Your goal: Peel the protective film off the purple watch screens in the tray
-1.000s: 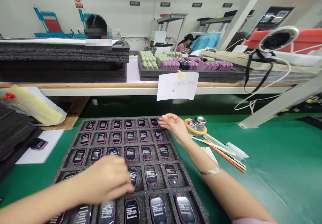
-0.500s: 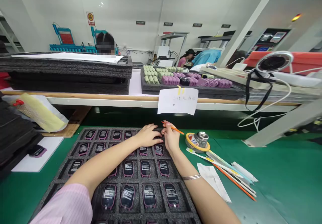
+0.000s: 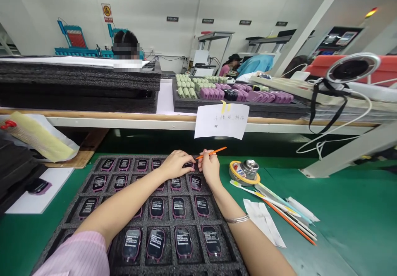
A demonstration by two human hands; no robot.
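Note:
A dark foam tray (image 3: 169,236) holds rows of smartwatches with purple cases and lit text on black screens. At its far edge, my left hand (image 3: 175,163) has its fingers curled round a smartwatch (image 3: 188,165) in the back row, partly covered by the fingertips. My right hand (image 3: 210,165) pinches a thin orange stick (image 3: 219,150), whose tip points left toward that watch. Whether the tip touches the watch I cannot tell. A bracelet circles the right wrist.
Right of the tray lie a roll of yellow tape (image 3: 237,174) with a metal pot (image 3: 250,167), brushes and sticks (image 3: 288,210), and a white wipe (image 3: 263,222). A shelf (image 3: 149,123) crosses behind, bearing foam stacks and a tray of green and purple pieces. A person (image 3: 125,46) is beyond.
The orange stick has swung so its tip points left and down toward the watch. My left fingers have shifted slightly left, exposing more of that watch. The view has moved a little.

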